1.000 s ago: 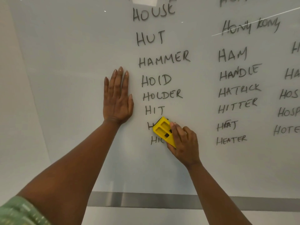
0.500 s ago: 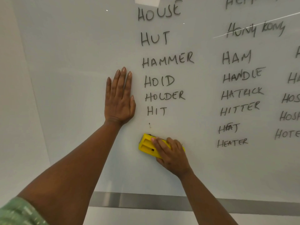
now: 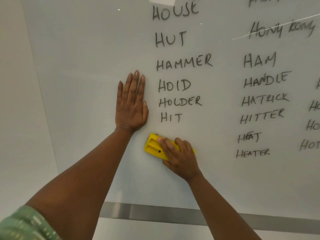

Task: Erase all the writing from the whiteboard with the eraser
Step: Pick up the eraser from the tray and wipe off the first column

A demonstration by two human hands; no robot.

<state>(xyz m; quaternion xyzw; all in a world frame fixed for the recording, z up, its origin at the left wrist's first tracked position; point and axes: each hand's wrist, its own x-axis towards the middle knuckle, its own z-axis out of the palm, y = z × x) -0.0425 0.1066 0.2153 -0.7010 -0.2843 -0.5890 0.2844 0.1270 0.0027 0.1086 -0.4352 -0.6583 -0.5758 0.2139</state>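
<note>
Since half a second ago the yellow plastic block eraser (image 3: 155, 147) has slid slightly up the glossy white whiteboard (image 3: 86, 49) toward its lower-left corner, right hand (image 3: 180, 157) clamped on it, left hand (image 3: 131, 103) spread flat beside HIT (image 3: 171, 117).

Bare forearms, short green patterned sleeve (image 3: 26, 224) on left arm

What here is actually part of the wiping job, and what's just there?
Part of the job: yellow eraser, right hand gripping it, whiteboard, remaining words such as HIT and HEATER.

Just there: left hand flat on the board, metal ledge.
</note>
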